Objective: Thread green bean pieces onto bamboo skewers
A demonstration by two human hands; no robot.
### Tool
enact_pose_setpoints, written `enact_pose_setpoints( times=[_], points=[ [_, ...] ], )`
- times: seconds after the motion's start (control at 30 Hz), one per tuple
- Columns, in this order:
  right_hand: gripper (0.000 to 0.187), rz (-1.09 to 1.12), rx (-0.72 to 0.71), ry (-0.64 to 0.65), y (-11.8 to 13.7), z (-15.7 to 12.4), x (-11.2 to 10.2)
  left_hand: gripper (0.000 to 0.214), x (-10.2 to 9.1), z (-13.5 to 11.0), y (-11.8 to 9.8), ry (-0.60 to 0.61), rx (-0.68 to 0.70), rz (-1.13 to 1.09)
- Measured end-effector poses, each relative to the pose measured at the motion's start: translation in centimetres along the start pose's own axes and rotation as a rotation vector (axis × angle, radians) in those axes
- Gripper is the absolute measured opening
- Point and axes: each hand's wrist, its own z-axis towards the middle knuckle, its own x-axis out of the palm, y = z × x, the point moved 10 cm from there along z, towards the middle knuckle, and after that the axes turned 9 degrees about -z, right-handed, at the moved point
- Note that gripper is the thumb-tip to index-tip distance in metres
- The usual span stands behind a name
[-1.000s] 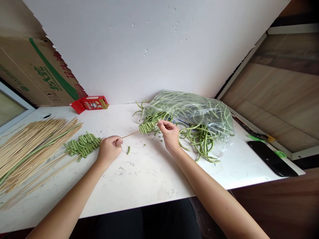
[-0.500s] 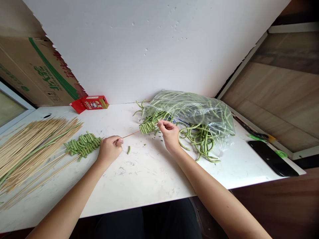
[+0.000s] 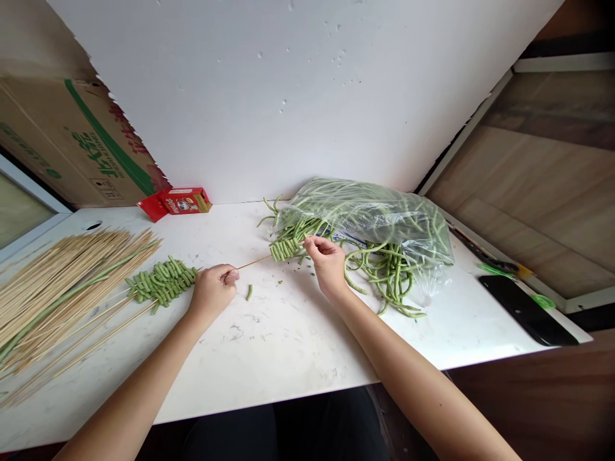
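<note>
My left hand (image 3: 214, 288) is closed around a thin wooden skewer (image 3: 254, 262), which points right and slightly up. Cut pieces of long bean (image 3: 284, 250) sit side by side on its far end. My right hand (image 3: 325, 259) pinches a small green bean piece at the skewer's tip, mostly hidden by the fingers. Left of my left hand lie several skewers loaded with bean pieces (image 3: 162, 282). One loose bean piece (image 3: 249, 292) rests on the table between my hands.
A clear plastic bag (image 3: 375, 205) of long beans lies at the back, with loose long beans (image 3: 391, 272) spilling forward. Bare skewers (image 3: 62, 275) are spread at left. A red box (image 3: 185, 202) stands behind; a black phone (image 3: 526, 310) and scissors (image 3: 500, 259) lie right.
The view has shifted slightly, so everything sits a little lower in the picture. Both hands keep nearly the same position and grip on the skewer and bean piece.
</note>
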Motion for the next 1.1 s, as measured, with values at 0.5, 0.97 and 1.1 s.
enact_pose_setpoints(
  times=[0.5,0.97,1.1],
  points=[
    [0.036,-0.002,0.021,-0.012,-0.1,0.1,-0.1,0.020,0.1,-0.1,-0.1,-0.003,0.047,-0.008],
    [0.035,-0.035,0.015,-0.015,0.1,-0.6,0.5,0.023,-0.1,-0.1,-1.1,-0.045,0.086,-0.013],
    [0.034,-0.038,0.023,-0.018,0.1,-0.4,0.5,0.022,-0.4,0.1,-1.3,-0.073,0.096,-0.007]
  ],
)
